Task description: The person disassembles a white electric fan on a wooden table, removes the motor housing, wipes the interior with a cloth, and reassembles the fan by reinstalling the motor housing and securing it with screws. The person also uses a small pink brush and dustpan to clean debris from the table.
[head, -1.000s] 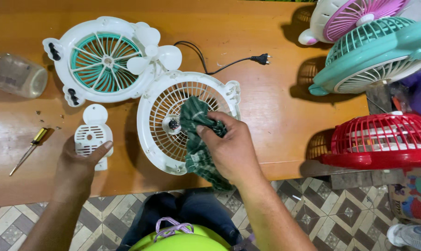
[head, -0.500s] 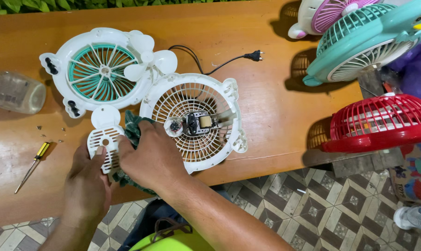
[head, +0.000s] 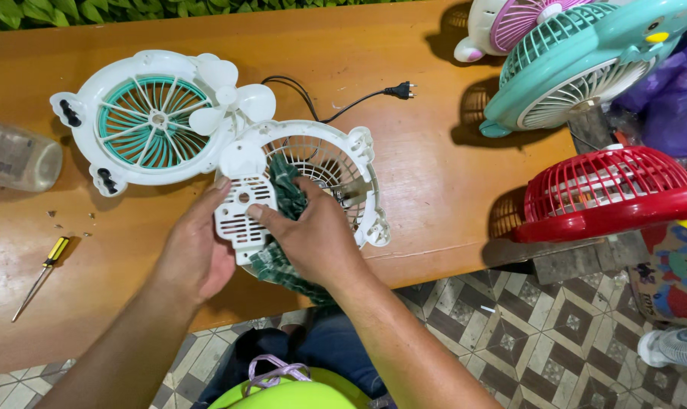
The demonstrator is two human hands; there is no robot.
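A small white vented cover (head: pixel 241 216) is held by the left hand (head: pixel 195 254) at the near edge of the wooden table (head: pixel 427 174); the fingers are curled up under its left side, with a fingertip showing at its upper left corner. The right hand (head: pixel 317 238) is laid over a dark green cloth (head: pixel 283 227), its fingers closed on the cloth and its fingertips pressed against the right edge of the cover. The cloth is bunched between the cover and a white round fan grille (head: pixel 332 178), and its lower end hangs off the table edge below the hands. The grille lies flat on the table just to the right of the cover — part of a small motor piece can be seen through its ribs, though not clearly.

Touching the grille on its upper left is a second fan part, a white housing with a teal grille (head: pixel 139 125), with a white fan blade (head: pixel 233 102) lying across its right side. A black power cord (head: pixel 358 102) runs from behind the grille to a plug farther back on the table.

At the left edge of the table a clear plastic bottle (head: pixel 17 155) lies on its side, and nearer the front a yellow-handled screwdriver (head: pixel 44 265) lies well apart from the hands, with a few small specks near it — too small to tell what they are.

On the right stand whole fans: a pink and white fan (head: pixel 510 26), a teal fan (head: pixel 578 64) and a red fan (head: pixel 608 193). A patterned tile floor (head: pixel 525 333) shows below the table.
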